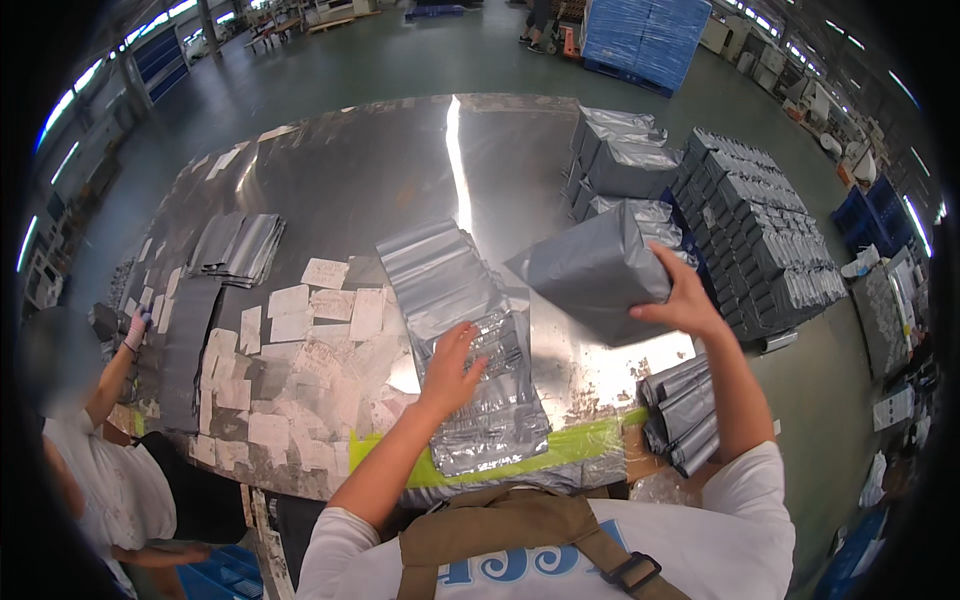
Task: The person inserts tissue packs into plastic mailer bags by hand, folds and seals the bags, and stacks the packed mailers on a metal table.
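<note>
My right hand (pixel 685 300) grips one end of a grey wrapped package (pixel 595 275), raised and tilted over the right part of the metal table. Its thumb is on the near side, with the fingers over the end. My left hand (pixel 450 372) rests with fingers apart on a loose pile of flat grey plastic bags (pixel 440 265). Clear, shiny strips (pixel 495 345) show across the bags next to that hand. The pile reaches toward the table's front edge, where bright yellow-green tape (pixel 585 445) runs.
Grey packages (pixel 625 165) are stacked at the table's right corner, beside a taller stack (pixel 755 220). Rolled grey bags (pixel 680 415) hang near my right forearm. More flat bags (pixel 237 248) lie left. A co-worker (pixel 120 460) stands left. Paper labels (pixel 290 345) cover the table's left part.
</note>
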### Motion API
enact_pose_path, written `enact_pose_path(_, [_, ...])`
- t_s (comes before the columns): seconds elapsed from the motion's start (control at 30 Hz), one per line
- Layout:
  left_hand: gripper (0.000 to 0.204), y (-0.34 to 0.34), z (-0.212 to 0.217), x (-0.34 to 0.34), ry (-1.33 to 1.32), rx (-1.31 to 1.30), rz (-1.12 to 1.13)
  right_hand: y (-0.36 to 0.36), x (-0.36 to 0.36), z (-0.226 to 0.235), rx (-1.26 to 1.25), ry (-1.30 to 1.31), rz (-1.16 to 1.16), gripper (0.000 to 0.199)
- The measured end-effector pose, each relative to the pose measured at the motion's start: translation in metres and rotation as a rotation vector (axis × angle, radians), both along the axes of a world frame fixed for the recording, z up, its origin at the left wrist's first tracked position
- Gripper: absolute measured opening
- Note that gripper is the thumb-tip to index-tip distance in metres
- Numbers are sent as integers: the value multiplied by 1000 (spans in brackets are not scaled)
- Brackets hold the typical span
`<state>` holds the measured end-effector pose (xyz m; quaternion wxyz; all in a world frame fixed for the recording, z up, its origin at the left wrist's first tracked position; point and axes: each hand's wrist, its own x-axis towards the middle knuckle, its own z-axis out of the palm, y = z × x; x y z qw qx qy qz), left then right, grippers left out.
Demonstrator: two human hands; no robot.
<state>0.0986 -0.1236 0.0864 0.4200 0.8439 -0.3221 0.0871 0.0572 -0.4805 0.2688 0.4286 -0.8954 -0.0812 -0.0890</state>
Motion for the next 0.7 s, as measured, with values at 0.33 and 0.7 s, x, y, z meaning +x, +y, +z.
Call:
enact_pose_path(0.33, [62,-11,-91,70,73,504,188,-177,167,-5,-891,-183,-51,78])
enact_pose_path(0.7, [52,-4,-74,51,92,474,27,-158,219,-34,-926,-168,-172,111])
